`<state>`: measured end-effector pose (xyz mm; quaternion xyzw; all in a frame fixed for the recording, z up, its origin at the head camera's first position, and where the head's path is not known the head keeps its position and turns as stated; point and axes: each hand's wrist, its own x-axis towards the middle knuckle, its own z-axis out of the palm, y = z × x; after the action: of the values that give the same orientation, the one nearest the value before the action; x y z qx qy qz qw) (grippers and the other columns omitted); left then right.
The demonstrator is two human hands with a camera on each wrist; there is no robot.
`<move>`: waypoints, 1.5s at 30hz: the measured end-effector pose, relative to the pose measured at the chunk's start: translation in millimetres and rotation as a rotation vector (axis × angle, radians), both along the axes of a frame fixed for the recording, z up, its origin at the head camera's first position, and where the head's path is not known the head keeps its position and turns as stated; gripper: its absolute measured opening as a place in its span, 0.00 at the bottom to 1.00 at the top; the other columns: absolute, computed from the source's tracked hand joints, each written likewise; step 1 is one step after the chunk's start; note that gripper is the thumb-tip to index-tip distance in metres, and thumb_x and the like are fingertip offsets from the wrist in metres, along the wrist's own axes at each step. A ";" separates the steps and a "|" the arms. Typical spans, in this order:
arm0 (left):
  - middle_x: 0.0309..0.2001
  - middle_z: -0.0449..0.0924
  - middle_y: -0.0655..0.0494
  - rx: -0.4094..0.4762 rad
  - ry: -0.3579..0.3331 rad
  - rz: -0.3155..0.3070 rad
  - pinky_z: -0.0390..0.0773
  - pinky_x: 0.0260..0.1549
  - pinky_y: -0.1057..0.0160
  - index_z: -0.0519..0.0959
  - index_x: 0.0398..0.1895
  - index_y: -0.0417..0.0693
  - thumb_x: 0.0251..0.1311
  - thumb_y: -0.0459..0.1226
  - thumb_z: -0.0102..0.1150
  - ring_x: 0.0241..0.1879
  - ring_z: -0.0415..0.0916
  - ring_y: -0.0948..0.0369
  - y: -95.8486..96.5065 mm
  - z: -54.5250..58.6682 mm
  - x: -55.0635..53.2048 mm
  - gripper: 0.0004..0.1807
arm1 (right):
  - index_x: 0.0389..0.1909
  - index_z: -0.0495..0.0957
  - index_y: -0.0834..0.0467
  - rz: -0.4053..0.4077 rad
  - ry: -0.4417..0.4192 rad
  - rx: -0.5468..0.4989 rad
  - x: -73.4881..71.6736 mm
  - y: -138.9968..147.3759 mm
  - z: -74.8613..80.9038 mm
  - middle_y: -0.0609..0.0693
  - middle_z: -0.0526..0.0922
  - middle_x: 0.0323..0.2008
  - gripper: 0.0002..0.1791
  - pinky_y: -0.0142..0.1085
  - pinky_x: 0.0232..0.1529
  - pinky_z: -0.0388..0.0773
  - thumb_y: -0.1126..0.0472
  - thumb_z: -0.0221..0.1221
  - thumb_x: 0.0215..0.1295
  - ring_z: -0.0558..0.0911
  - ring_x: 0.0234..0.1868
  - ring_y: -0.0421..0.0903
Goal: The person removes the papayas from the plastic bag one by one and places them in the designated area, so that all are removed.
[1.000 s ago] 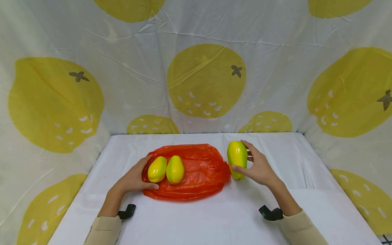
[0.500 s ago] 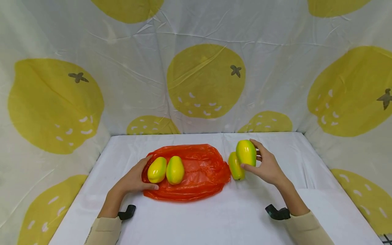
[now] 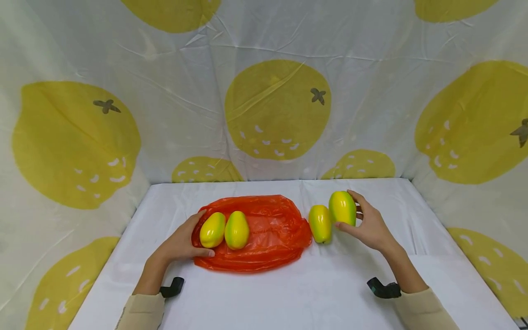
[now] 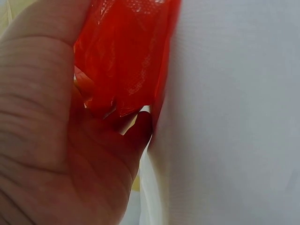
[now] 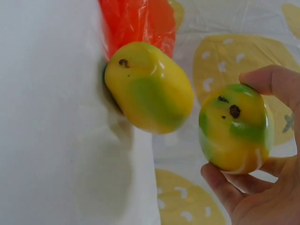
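Observation:
My right hand (image 3: 370,225) pinches a glossy yellow-green papaya (image 3: 342,208) between thumb and fingers. In the right wrist view, the held papaya (image 5: 234,129) hangs clear of the white table surface, its brown stem spot showing. Just left of it, another papaya (image 3: 320,223) lies on the table beside a red plastic bag (image 3: 272,229). At the bag's left end my left hand (image 3: 181,240) holds the edge, thumb over the plastic. Red film partly covers its fingers in the left wrist view. Two papayas, one left (image 3: 212,230) and one right (image 3: 237,230), rest side by side on the bag near this hand.
A white cloth (image 3: 264,298) covers the table. Behind and at both sides stand curtain walls (image 3: 371,114) printed with large yellow fruit. A black wrist camera (image 3: 383,288) sits at the right wrist, another black camera (image 3: 172,287) at the left.
My right hand has moved right with its papaya, away from the bag, uncovering the papaya that lies on the table. My left hand and the two papayas by it have stayed put.

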<state>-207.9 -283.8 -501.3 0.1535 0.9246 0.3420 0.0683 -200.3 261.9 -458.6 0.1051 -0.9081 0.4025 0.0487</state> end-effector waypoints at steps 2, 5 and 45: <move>0.76 0.61 0.48 -0.001 -0.001 -0.001 0.74 0.65 0.35 0.50 0.82 0.50 0.38 0.60 0.82 0.72 0.64 0.45 0.2 -0.6 0.5 0.70 | 0.81 0.53 0.57 -0.006 -0.004 0.007 0.0 3.7 -2.0 0.65 0.68 0.70 0.54 0.62 0.62 0.77 0.48 0.73 0.60 0.78 0.61 0.65; 0.76 0.61 0.48 -0.007 0.003 -0.001 0.73 0.65 0.35 0.50 0.82 0.51 0.38 0.61 0.82 0.72 0.64 0.46 0.2 -1.5 0.1 0.71 | 0.81 0.52 0.58 -0.010 -0.005 0.017 -0.4 8.2 -4.4 0.65 0.68 0.70 0.54 0.62 0.62 0.77 0.48 0.72 0.61 0.78 0.61 0.66; 0.76 0.61 0.48 -0.025 -0.031 0.023 0.75 0.64 0.36 0.50 0.82 0.52 0.37 0.61 0.82 0.73 0.63 0.45 1.0 -0.6 -1.3 0.71 | 0.80 0.52 0.62 -0.022 -0.140 0.120 -4.3 15.9 -34.8 0.68 0.67 0.72 0.56 0.60 0.59 0.80 0.44 0.71 0.59 0.78 0.61 0.67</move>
<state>-209.2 -282.8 -502.0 0.1366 0.9293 0.3336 0.0808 -204.6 277.8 -493.4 0.0697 -0.9329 0.3530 -0.0167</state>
